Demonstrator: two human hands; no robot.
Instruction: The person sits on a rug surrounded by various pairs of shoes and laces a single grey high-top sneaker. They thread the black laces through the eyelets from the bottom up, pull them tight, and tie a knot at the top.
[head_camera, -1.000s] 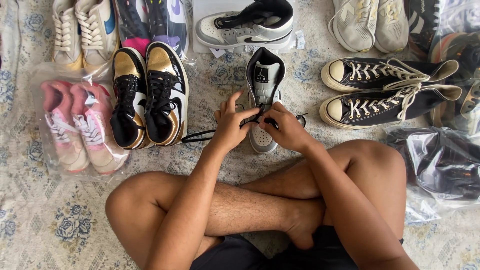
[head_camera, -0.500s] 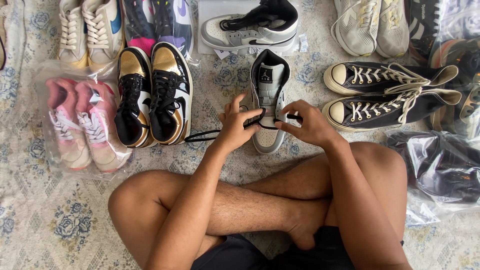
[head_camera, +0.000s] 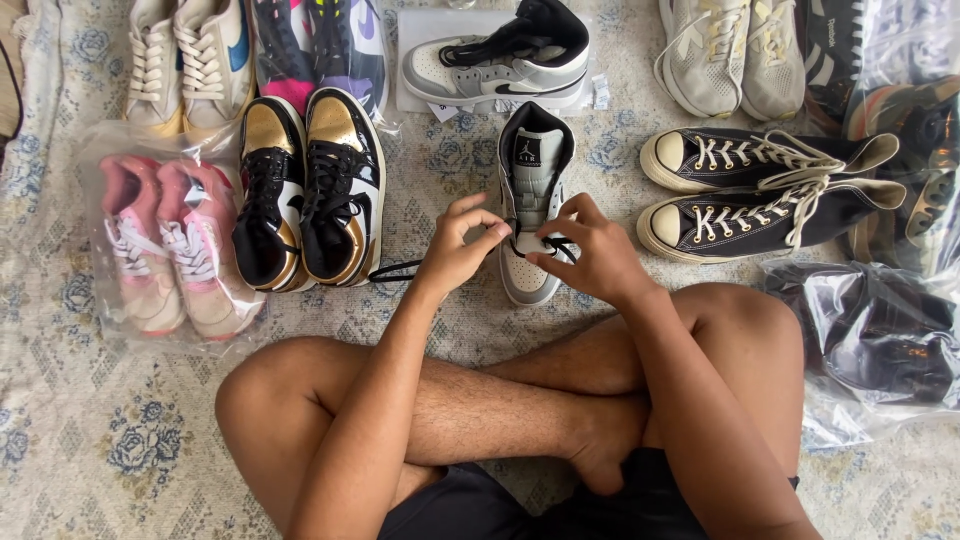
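On the flowery rug (head_camera: 90, 440), with shoes all around, we pinched the black lace (head_camera: 400, 270) with our left hand (head_camera: 455, 250) and right hand (head_camera: 590, 255) over the grey high-top shoe (head_camera: 533, 190) between the gold-and-black pair (head_camera: 310, 190) and the black canvas pair (head_camera: 760, 190).

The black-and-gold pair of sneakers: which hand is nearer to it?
Left. The left hand works the black lace just right of the black-and-gold pair; the right hand sits beyond the grey sneaker.

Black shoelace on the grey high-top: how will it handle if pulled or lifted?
Likely floppy: the black shoelace trails limp across the rug beside the left hand. Probably very light. It may snag in the eyelets of the grey high-top, where the right hand pinches it.
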